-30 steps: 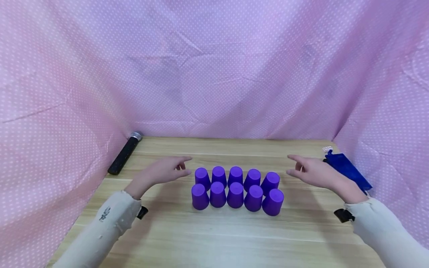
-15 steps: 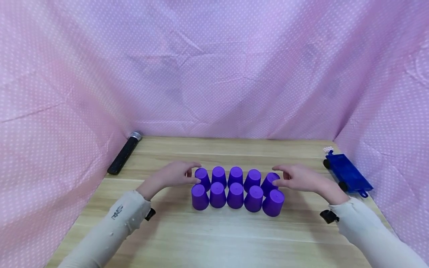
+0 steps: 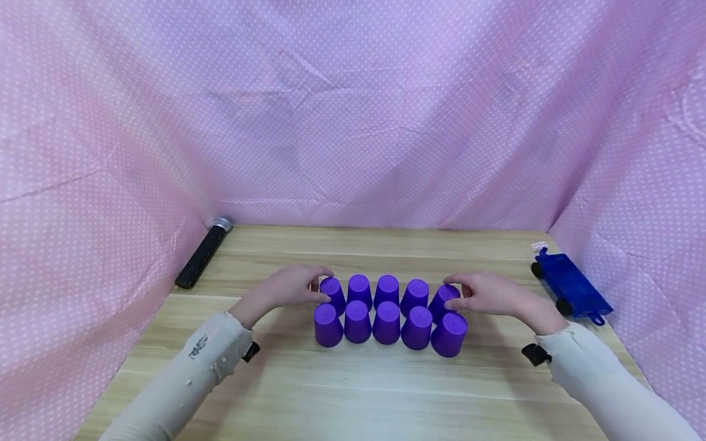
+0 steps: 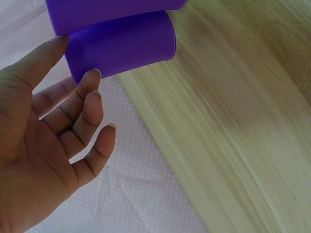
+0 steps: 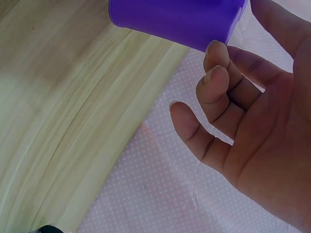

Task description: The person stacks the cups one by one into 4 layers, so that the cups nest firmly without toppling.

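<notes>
Several purple cups stand upside down on the wooden table in two rows, back and front, in the head view. At the back row's left end, my left hand (image 3: 291,286) pinches the end cup (image 3: 333,288) between thumb and forefinger near its raised base. The left wrist view shows this cup (image 4: 124,46) beside a second one, the other fingers loosely bent. My right hand (image 3: 489,293) pinches the cup (image 3: 445,295) at the back row's right end the same way. In the right wrist view, part of that cup (image 5: 172,22) shows above the bent fingers.
A black microphone (image 3: 204,254) with a silver head lies at the table's left edge. A blue toy cart (image 3: 573,285) with black wheels is near the right edge. Pink dotted cloth (image 3: 386,122) hangs behind and on both sides of the table (image 3: 358,392).
Both hands have moved inward and toward me, from beside the rows to the two end cups of the back row. The cups stand where they were.
</notes>
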